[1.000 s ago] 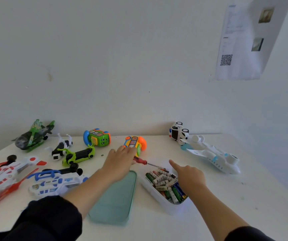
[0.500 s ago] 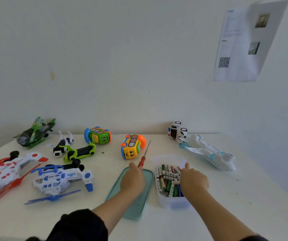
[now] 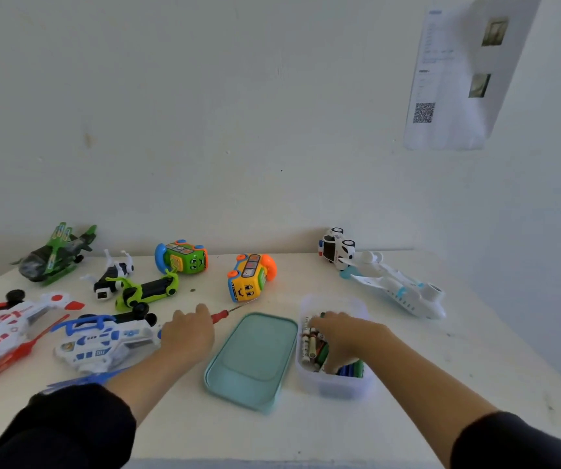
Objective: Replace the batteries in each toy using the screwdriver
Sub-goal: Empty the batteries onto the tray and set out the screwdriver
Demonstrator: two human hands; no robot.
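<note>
My left hand holds the red-handled screwdriver, whose shaft points right toward the yellow and orange bus toy. My right hand reaches into the clear plastic box of batteries, with the fingers down among them; whether it grips one is hidden. The box's teal lid lies flat between my hands. A blue and white helicopter toy lies just left of my left hand.
Toys are spread over the white table: a red and white helicopter, a green helicopter, a black and white dog, a green car, a green bus, a white car and a white plane. The wall stands close behind.
My left hand has picked the screwdriver up and drawn it back to the left of the lid. My right hand has sunk deeper into the battery box.
</note>
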